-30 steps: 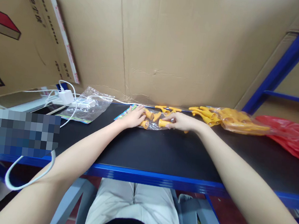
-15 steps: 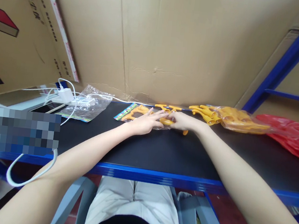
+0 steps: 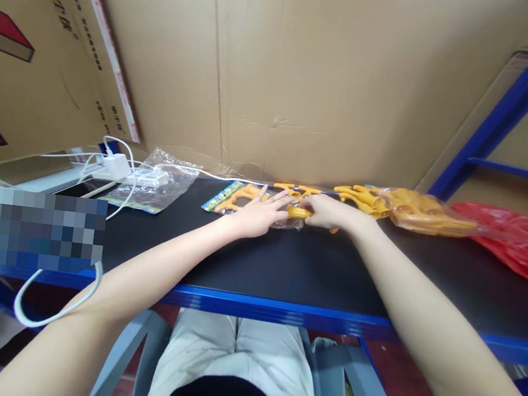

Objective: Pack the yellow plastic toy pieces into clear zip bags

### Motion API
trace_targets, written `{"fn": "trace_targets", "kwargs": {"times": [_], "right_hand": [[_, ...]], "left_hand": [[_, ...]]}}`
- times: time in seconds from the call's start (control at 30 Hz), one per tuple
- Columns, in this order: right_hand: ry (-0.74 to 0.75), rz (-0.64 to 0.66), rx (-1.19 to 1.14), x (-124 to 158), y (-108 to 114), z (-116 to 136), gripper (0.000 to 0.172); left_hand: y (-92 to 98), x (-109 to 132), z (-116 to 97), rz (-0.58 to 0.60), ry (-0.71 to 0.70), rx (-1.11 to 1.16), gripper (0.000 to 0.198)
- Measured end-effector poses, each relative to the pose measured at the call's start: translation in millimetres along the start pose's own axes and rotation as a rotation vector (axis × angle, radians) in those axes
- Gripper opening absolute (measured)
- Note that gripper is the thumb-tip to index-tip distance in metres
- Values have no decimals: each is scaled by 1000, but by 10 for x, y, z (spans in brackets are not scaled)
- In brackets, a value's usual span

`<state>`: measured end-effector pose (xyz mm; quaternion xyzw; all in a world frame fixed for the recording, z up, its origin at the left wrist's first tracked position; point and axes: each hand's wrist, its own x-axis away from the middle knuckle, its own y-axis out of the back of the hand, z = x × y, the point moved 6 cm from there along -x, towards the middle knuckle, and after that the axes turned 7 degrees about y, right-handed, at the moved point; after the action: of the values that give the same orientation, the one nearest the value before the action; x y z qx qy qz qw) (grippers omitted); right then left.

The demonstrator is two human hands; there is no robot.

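A clear plastic bag with a printed header card [image 3: 224, 196] lies flat on the black tabletop, with yellow plastic pieces [image 3: 245, 191] inside it. My left hand [image 3: 256, 216] rests on the bag, its fingers spread. At the bag's right end, my right hand [image 3: 326, 211] is closed around a yellow plastic piece [image 3: 298, 213]; its exact kind cannot be made out. The fingers hide much of that piece and the bag's mouth. Just behind my hands lie loose yellow plastic pieces [image 3: 285, 187].
More yellow pieces [image 3: 363, 200] and a filled clear bag [image 3: 429, 213] lie to the right, beside a red plastic bag [image 3: 511, 239]. On the left are an empty clear bag [image 3: 170, 181], a white charger [image 3: 115, 167] and cables. A cardboard wall [image 3: 305, 88] stands behind.
My right hand has shifted very slightly, and the yellow end below it shows less than before. The left hand stays on the bag, its fingers a little more spread.
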<state>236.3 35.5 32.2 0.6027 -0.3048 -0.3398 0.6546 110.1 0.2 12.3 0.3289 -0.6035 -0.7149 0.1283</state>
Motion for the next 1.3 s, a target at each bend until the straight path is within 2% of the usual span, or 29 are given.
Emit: {"fn": "trace_targets", "kwargs": {"times": [0.27,0.47,0.67,0.9,1.1,1.3], "right_hand": [[22,32,56,-7,-17,61,18],[55,15,-1,7,4,49,30],[78,10,-12,11,12,55,31],[-7,37,31,32,35,45,25],[43,-36,-11,-31,6,-16,19],[72,-151,-117,-135,-48,-51,32]], "left_hand": [[29,-28,14,-16,10,-118,40],[20,-16,-30,19,-40,-111,41],[24,-10,-47,16,-48,-132,36],[77,-1,-21,-24,42,-238,42],[107,4,-16,-79,53,-268,48],[165,19,0,-152,69,-236,39]]}}
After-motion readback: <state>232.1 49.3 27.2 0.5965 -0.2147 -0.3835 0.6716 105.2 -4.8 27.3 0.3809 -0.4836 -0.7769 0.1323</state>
